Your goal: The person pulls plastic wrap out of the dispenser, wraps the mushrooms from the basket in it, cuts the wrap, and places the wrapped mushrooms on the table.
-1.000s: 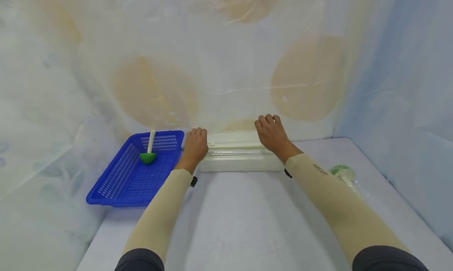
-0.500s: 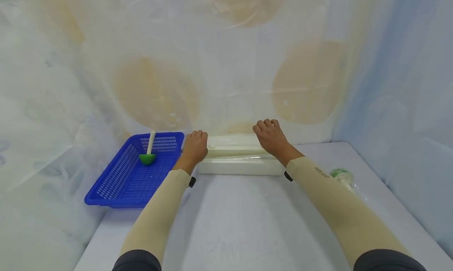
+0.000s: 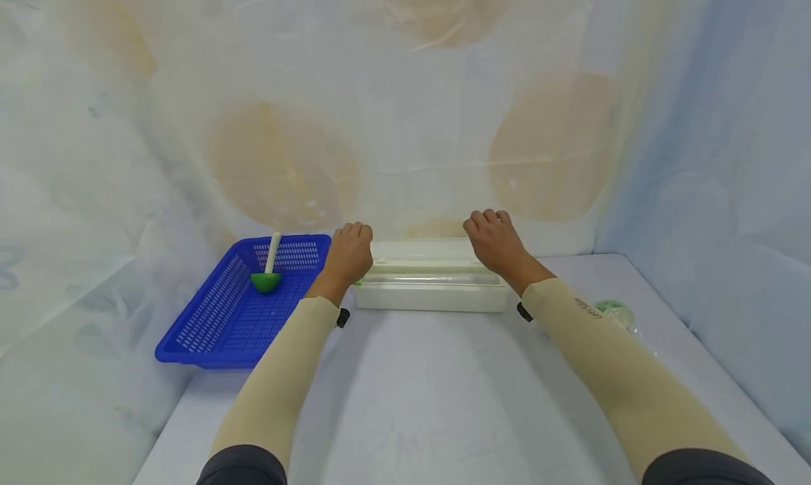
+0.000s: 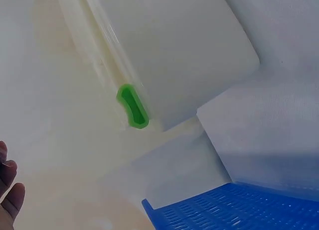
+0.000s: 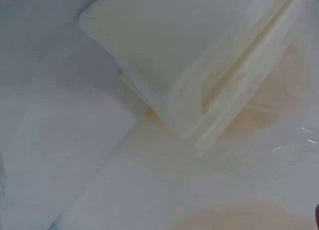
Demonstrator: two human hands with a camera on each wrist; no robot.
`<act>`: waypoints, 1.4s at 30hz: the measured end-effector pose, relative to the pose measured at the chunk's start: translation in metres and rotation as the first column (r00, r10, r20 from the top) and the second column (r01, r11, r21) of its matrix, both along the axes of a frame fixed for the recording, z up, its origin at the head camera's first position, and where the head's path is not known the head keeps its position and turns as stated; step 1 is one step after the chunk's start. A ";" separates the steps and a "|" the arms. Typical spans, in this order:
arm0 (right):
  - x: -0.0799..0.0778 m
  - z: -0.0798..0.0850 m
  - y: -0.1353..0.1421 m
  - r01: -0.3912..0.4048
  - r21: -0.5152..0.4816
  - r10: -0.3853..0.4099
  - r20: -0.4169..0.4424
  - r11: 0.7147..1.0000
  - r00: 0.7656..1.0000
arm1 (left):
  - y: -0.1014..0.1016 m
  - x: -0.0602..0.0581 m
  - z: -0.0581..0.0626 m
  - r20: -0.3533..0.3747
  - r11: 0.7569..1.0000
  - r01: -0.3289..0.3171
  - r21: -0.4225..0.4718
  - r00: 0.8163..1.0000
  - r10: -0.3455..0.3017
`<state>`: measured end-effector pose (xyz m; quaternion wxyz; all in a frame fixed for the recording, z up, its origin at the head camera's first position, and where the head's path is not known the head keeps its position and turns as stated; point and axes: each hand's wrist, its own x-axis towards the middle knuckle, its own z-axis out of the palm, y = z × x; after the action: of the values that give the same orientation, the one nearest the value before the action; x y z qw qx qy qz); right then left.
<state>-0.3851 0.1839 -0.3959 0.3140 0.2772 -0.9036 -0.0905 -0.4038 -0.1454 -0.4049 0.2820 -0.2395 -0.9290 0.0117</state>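
White box [image 3: 431, 300]: at 12 o'clock on your table [image 3: 405, 400], green tab [image 4: 133, 106] at its 9 o'clock end.
Left hand [image 3: 350, 254]: at 11 o'clock, fingers curled; whether it pinches anything, you cannot tell.
Right hand [image 3: 495, 244]: at 1 o'clock, likewise curled; hold unconfirmed.
Box step: apparently handling clear film [image 3: 434, 279].
Next move: probably calls for both your hands level.

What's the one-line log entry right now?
White box: open | left hand: near left end | right hand: near right end | grip: unclear | green ladle: in blue basket
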 end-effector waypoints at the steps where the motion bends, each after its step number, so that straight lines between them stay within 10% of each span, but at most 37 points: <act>1: 0.001 -0.002 0.001 0.009 0.011 -0.010 0.038 1.000 0.999 | 0.001 0.000 -0.001 0.002 1.000 0.000 -0.001 1.000 0.000; 9: 0.007 -0.029 -0.007 0.191 -0.205 -0.072 0.476 0.960 0.876 | 0.011 0.003 -0.012 0.230 0.996 -0.051 0.068 0.973 0.034; 15: 0.003 -0.027 -0.028 0.355 -0.203 -0.152 0.640 0.912 0.754 | 0.011 -0.002 -0.023 0.561 0.955 -0.188 0.230 0.827 0.028; 18: 0.004 -0.028 -0.035 0.402 -0.164 -0.189 0.685 0.901 0.703 | 0.012 0.000 -0.029 0.619 0.952 -0.214 0.221 0.785 0.033; 25: -0.004 -0.038 -0.030 0.370 -0.194 -0.166 0.646 0.908 0.745 | 0.015 0.001 -0.028 0.576 0.954 -0.166 0.250 0.817 -0.009; 31: -0.011 -0.041 -0.017 0.315 -0.232 -0.124 0.591 0.920 0.797 | 0.021 0.000 -0.030 0.593 0.943 -0.188 0.275 0.805 -0.013; 42: -0.012 -0.046 -0.016 0.323 -0.214 -0.129 0.618 0.922 0.776 | 0.024 0.001 -0.032 0.585 0.958 -0.154 0.241 0.811 -0.017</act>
<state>-0.3968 0.1677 -0.4417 0.0421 0.1269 -0.9854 0.1050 -0.4032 -0.1219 -0.4373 0.0147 -0.1554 -0.9708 -0.1819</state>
